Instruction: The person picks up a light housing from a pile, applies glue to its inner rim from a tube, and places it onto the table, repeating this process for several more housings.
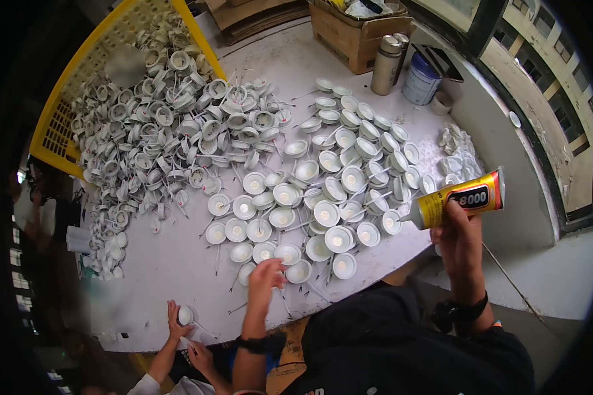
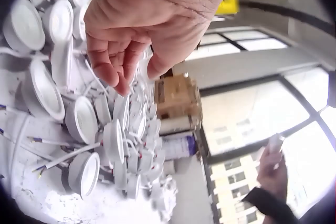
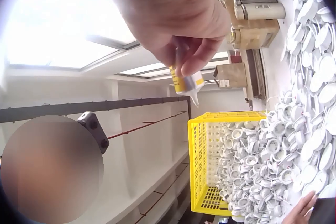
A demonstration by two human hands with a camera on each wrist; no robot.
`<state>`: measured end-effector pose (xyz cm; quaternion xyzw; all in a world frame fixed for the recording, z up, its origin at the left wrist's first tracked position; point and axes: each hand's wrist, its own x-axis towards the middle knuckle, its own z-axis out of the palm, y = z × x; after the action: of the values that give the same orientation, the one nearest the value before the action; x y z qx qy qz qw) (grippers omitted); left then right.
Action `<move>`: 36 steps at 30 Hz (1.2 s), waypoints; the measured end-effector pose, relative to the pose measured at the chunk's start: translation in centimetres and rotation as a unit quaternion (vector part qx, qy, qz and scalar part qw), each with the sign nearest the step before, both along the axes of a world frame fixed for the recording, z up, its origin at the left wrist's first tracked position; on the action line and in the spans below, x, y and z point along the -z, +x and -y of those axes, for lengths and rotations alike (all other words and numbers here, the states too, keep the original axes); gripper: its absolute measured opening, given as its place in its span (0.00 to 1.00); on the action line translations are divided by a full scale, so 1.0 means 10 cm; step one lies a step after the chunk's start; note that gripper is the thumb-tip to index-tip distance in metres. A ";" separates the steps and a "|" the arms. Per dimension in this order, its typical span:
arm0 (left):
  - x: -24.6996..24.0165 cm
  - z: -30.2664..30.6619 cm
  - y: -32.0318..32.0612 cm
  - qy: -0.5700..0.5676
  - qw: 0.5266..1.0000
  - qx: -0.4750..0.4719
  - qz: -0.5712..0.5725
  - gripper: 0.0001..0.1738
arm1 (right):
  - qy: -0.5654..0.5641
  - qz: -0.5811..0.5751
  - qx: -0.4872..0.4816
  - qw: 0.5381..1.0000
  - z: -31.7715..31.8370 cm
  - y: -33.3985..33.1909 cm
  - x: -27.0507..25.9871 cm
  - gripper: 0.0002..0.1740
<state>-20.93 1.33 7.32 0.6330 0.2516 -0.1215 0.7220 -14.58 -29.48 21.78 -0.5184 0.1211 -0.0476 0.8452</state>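
Observation:
My right hand point(image 1: 460, 243) grips a yellow-and-black glue tube point(image 1: 468, 201) marked 8000, raised over the right end of the table. Its pale nozzle point(image 3: 195, 99) points downward in the right wrist view. My left hand point(image 1: 265, 283) hovers at the near edge of a spread of white round lamp housings point(image 1: 286, 193); its fingers point(image 2: 107, 74) bend loosely with nothing between them. Most of these housings lie face up like small dishes, with short white cables trailing from them. Several have a pale round patch in the middle.
A yellow crate point(image 1: 53, 131) at the back left spills a heap of white ring-shaped parts point(image 1: 171, 118). Behind stand a cardboard box point(image 1: 342, 39), a steel flask point(image 1: 385, 66), a tub point(image 1: 420, 82) and crumpled paper point(image 1: 460, 151). Another person's hands point(image 1: 176, 322) hold a white part at the near left.

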 end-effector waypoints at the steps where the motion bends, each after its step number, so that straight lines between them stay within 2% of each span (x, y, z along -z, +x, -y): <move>1: 0.10 0.23 0.13 0.024 0.999 0.033 0.001 0.16 | 0.004 -0.002 -0.005 1.000 0.05 0.02 0.01 0.11; 3: 0.33 0.54 0.35 0.104 0.990 0.092 -0.031 0.19 | 0.010 -0.005 -0.009 1.000 0.19 0.07 0.04 0.12; 4: 0.39 0.64 0.44 0.105 0.990 0.093 -0.031 0.19 | 0.007 -0.001 -0.006 1.000 0.26 0.09 0.06 0.12; 6: 0.49 0.81 0.55 0.211 0.967 0.140 -0.032 0.23 | 0.005 0.000 -0.003 1.000 0.39 0.14 0.07 0.13; 8: 0.58 0.91 0.61 0.234 0.961 0.143 -0.044 0.23 | 0.010 -0.004 0.007 1.000 0.47 0.18 0.06 0.14; 10: 0.74 0.93 0.66 0.288 0.937 0.191 -0.046 0.20 | 0.010 -0.009 0.007 1.000 0.58 0.20 0.12 0.14; 14: 0.84 0.95 0.69 0.307 0.931 0.192 -0.037 0.19 | 0.005 -0.027 0.009 1.000 0.69 0.28 0.13 0.15; 16: 0.86 0.93 0.69 0.292 0.933 0.199 -0.072 0.18 | 0.006 -0.028 0.006 1.000 0.71 0.31 0.14 0.15; 18: 0.96 0.90 0.66 0.238 0.950 0.196 -0.048 0.18 | -0.003 -0.030 0.013 0.999 0.70 0.34 0.19 0.14; 20: 0.90 0.88 0.66 0.271 0.941 0.199 -0.042 0.18 | 0.002 -0.041 -0.001 0.999 0.71 0.36 0.25 0.13; 21: 0.76 0.87 0.66 0.238 0.950 0.192 -0.061 0.18 | -0.008 -0.056 0.000 0.998 0.69 0.36 0.25 0.13; 24: 0.75 0.76 0.59 0.257 0.953 0.158 0.025 0.18 | -0.024 -0.041 0.044 0.998 0.53 0.46 0.32 0.14; 27: 0.39 0.72 0.55 0.242 0.961 0.132 0.015 0.18 | -0.029 -0.012 0.024 0.999 0.39 0.46 0.28 0.16; 31: 0.16 0.59 0.43 0.207 0.971 0.110 0.040 0.19 | -0.023 0.013 -0.030 0.999 0.19 0.43 0.20 0.17; 34: -0.07 0.50 0.30 0.252 0.960 0.108 0.061 0.21 | -0.035 0.019 -0.041 0.998 0.05 0.39 0.17 0.19; 36: -0.29 0.46 0.21 0.251 0.963 0.056 0.076 0.23 | -0.031 0.020 -0.053 0.998 -0.01 0.34 0.17 0.20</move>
<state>-18.82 -3.31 10.24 0.8144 0.1828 -0.0460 0.5489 -11.19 -29.34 20.11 -0.5494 0.0754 -0.0170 0.8320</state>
